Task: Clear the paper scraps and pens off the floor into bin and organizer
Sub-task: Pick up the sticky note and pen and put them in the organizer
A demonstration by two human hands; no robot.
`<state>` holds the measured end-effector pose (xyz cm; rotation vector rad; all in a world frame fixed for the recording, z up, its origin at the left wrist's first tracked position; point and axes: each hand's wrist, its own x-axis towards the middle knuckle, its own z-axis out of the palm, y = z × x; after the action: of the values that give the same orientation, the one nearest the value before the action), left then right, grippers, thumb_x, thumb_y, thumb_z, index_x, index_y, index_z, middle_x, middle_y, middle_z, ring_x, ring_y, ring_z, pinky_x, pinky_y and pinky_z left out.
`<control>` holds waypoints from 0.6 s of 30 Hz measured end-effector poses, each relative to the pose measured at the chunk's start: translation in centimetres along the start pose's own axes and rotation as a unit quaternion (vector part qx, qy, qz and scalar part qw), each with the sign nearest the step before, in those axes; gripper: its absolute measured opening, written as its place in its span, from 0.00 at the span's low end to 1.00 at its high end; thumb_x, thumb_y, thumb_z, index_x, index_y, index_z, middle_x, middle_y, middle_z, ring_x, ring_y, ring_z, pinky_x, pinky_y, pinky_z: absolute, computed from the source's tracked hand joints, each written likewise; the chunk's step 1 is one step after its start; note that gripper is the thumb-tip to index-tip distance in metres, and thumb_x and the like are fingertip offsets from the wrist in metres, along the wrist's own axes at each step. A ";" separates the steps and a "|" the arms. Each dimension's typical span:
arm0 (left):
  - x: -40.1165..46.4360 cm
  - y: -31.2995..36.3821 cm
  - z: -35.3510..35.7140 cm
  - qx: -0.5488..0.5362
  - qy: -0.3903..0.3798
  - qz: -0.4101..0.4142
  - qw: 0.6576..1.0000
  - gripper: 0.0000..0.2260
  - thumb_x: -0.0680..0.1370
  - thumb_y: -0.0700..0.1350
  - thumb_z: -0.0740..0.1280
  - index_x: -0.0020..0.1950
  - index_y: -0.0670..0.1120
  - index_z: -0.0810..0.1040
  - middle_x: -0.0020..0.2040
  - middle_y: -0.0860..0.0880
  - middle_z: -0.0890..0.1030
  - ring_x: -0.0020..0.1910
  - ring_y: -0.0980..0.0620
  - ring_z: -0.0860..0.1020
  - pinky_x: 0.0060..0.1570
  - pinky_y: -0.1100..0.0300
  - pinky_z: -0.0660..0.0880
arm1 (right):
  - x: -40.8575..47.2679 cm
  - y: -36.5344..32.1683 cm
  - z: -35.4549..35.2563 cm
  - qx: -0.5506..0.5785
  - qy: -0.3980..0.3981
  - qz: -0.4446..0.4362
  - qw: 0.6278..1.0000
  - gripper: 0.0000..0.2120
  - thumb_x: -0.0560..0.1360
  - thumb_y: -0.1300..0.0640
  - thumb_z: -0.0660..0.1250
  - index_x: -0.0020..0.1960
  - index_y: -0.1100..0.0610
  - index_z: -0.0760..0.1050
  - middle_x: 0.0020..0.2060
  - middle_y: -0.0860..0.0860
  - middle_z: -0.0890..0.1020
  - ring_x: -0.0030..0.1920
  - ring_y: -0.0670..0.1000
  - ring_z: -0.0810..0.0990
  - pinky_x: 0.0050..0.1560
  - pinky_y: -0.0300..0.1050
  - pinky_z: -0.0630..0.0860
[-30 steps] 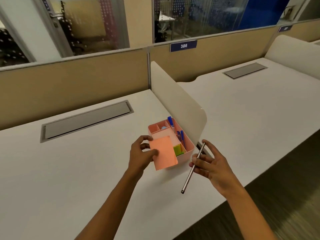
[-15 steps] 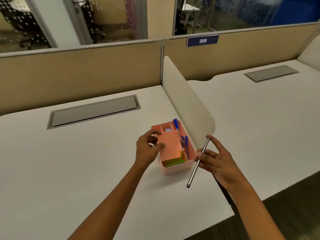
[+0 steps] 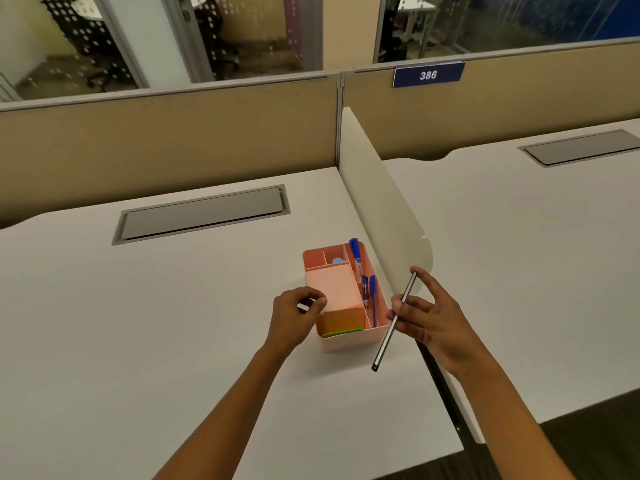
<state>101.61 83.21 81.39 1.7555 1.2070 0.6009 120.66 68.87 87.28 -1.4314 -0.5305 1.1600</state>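
A pink desk organizer (image 3: 346, 341) stands on the white desk (image 3: 138, 323) beside the low white divider (image 3: 384, 216). A pink sticky-note pad (image 3: 334, 289) lies in its large compartment, with orange and green pads (image 3: 344, 323) in front of it. Blue pens (image 3: 363, 275) lie in the right-hand slot. My left hand (image 3: 294, 317) hovers at the organizer's left edge, fingers curled and holding nothing. Just right of the organizer, my right hand (image 3: 426, 313) grips a slim silver pen (image 3: 394, 320) that slants down to the left.
Grey cable flaps (image 3: 204, 214) are set into both desks. A tan partition (image 3: 173, 140) with a blue "386" sign (image 3: 428, 75) runs along the back. Dark floor (image 3: 588, 452) shows at the lower right, past the desk's front edge.
My left hand has set the pink pad down into the organizer and let go. The right hand still holds the silver pen. The view has shifted left and closer.
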 end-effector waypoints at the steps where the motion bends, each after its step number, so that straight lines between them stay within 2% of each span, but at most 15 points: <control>1: 0.1 -0.1 -0.2 0.006 0.007 -0.004 1.000 0.08 0.76 0.46 0.69 0.52 0.43 0.81 0.51 0.48 0.82 0.47 0.52 0.79 0.41 0.70 0.73 | 0.3 -0.1 0.1 -0.001 -0.004 0.001 1.000 0.39 0.64 0.57 0.75 0.71 0.41 0.66 0.47 0.55 0.86 0.48 0.57 0.87 0.39 0.46 0.83; 6: 0.2 -0.5 -1.6 0.001 0.038 -0.009 0.999 0.08 0.76 0.46 0.68 0.51 0.43 0.81 0.50 0.49 0.82 0.47 0.52 0.79 0.39 0.69 0.73 | 1.8 -1.3 1.1 0.001 -0.047 0.003 0.999 0.39 0.65 0.57 0.74 0.71 0.39 0.66 0.46 0.54 0.87 0.48 0.57 0.87 0.40 0.48 0.84; 10: 0.1 -0.8 -2.5 -0.020 0.059 -0.020 0.998 0.07 0.77 0.47 0.67 0.49 0.45 0.81 0.46 0.50 0.83 0.44 0.51 0.80 0.39 0.64 0.75 | 3.7 -2.8 2.4 0.004 -0.070 -0.007 0.998 0.38 0.65 0.58 0.74 0.70 0.38 0.66 0.46 0.54 0.87 0.47 0.58 0.87 0.42 0.48 0.84; 15: 0.1 -1.1 -4.0 -0.099 0.071 -0.048 0.991 0.09 0.79 0.49 0.65 0.48 0.46 0.82 0.42 0.50 0.84 0.38 0.51 0.82 0.34 0.60 0.76 | 7.8 -4.9 4.8 0.044 -0.081 -0.017 0.996 0.33 0.70 0.62 0.73 0.70 0.41 0.68 0.46 0.54 0.87 0.47 0.56 0.87 0.39 0.43 0.83; 18: 0.3 -1.0 -5.1 -0.130 0.082 -0.065 0.986 0.11 0.79 0.50 0.64 0.48 0.46 0.82 0.40 0.49 0.85 0.37 0.52 0.81 0.33 0.59 0.76 | 11.3 -6.1 6.5 0.042 -0.072 -0.039 0.996 0.34 0.71 0.64 0.73 0.72 0.44 0.67 0.46 0.54 0.87 0.46 0.57 0.87 0.39 0.44 0.83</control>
<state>97.26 85.67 82.93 1.4191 1.2820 0.8000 121.40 83.02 90.04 -1.2502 -0.6253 1.2154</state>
